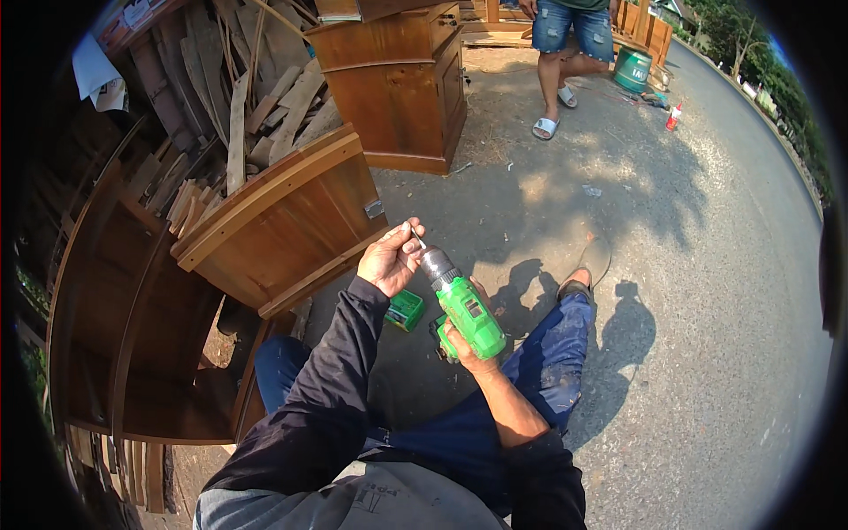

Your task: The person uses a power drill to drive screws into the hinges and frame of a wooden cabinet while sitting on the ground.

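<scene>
In my right hand (pixel 470 344) is a green cordless drill (pixel 470 318), gripped round its handle, its dark chuck (pixel 435 265) tilted away from me and to the left. My left hand (pixel 392 256) is closed at the front of the chuck, fingers pinching a thin metal bit (pixel 419 237) there. Whether the bit sits inside the chuck I cannot tell. Just beyond my left hand leans a brown wooden panel (pixel 287 221) with a small metal hinge (pixel 374 209) on its edge. On the ground below the left hand lies a small green box (pixel 405 311) with items in it.
A curved wooden cabinet (pixel 132 327) stands at my left. Behind the panel are a wooden cabinet (pixel 380 97) and piled scrap boards (pixel 291 106). Another person (pixel 565 53) in denim shorts stands ahead, near a green drum (pixel 632 69) and a red bottle (pixel 674 117). Asphalt road runs along the right.
</scene>
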A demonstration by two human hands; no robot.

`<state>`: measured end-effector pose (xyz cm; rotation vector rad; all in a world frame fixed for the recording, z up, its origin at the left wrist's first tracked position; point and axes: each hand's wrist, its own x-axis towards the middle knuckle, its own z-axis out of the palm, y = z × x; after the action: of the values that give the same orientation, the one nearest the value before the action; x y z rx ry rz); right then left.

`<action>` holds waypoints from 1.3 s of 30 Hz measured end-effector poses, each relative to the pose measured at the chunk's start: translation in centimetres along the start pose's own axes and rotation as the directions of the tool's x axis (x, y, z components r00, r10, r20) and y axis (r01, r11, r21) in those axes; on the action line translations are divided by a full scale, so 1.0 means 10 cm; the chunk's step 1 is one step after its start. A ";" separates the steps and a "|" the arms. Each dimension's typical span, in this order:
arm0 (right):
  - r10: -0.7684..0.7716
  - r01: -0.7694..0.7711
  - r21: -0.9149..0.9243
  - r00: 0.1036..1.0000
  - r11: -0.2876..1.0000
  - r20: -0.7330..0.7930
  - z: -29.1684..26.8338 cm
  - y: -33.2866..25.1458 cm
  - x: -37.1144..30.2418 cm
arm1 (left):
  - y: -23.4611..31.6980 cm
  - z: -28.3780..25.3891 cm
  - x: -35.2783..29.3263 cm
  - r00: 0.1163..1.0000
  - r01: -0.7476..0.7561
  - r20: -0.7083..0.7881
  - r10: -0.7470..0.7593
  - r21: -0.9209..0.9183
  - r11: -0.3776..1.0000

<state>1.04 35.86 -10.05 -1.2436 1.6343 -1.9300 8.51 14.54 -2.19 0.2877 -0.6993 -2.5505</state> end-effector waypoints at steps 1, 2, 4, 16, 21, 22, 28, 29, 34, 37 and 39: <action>-0.013 0.013 -0.017 1.000 1.000 -0.011 -0.01 0.01 0.01 | -0.01 0.06 0.00 1.000 0.002 -0.007 -0.002 0.002 1.000; -0.023 0.023 -0.033 0.999 0.999 -0.022 0.00 0.02 0.01 | -0.01 0.10 0.01 1.000 0.004 -0.015 -0.004 0.005 1.000; 0.010 -0.007 0.050 0.998 0.999 -0.067 0.02 0.04 0.03 | 0.02 0.08 0.05 0.999 0.002 0.047 -0.002 0.005 1.000; 0.054 -0.021 0.235 0.990 0.972 -0.133 0.04 0.12 -0.07 | 0.26 0.03 0.09 0.960 0.028 -0.222 0.172 0.683 0.730; 0.043 -0.002 0.204 0.980 0.979 -0.195 -0.01 0.03 0.10 | 0.84 0.32 0.61 0.857 -0.310 0.503 -0.113 0.327 -0.893; 0.042 -0.011 0.157 0.979 0.987 -0.198 -0.04 0.05 0.13 | 0.90 0.45 0.75 0.899 -0.248 0.399 -0.180 0.126 -0.961; 0.098 -0.019 0.323 0.968 0.946 -0.231 0.25 0.51 0.17 | 1.06 0.24 1.34 0.974 -0.151 -0.198 -0.107 -0.222 -0.963; 0.100 0.000 0.371 0.963 0.929 -0.251 0.31 0.56 0.19 | 1.04 0.22 1.37 0.983 -0.158 -0.138 -0.125 -0.265 -0.951; -0.135 0.132 -0.030 0.967 0.991 -0.217 0.51 0.44 0.27 | 1.02 0.17 1.17 0.944 -0.300 -0.202 -0.260 -0.202 -0.932; -0.102 0.098 -0.033 0.982 0.995 -0.161 0.63 0.53 0.16 | 1.04 0.24 0.99 0.901 -0.434 -0.147 -0.408 -0.284 -0.855; -0.058 0.058 0.002 0.992 0.998 -0.110 0.69 0.55 0.12 | 1.04 0.29 0.90 0.859 -0.490 -0.090 -0.504 -0.432 -0.757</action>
<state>4.13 29.01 -14.87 -1.2148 1.6616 -2.0708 3.92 3.40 5.06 0.1433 2.4528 -1.1866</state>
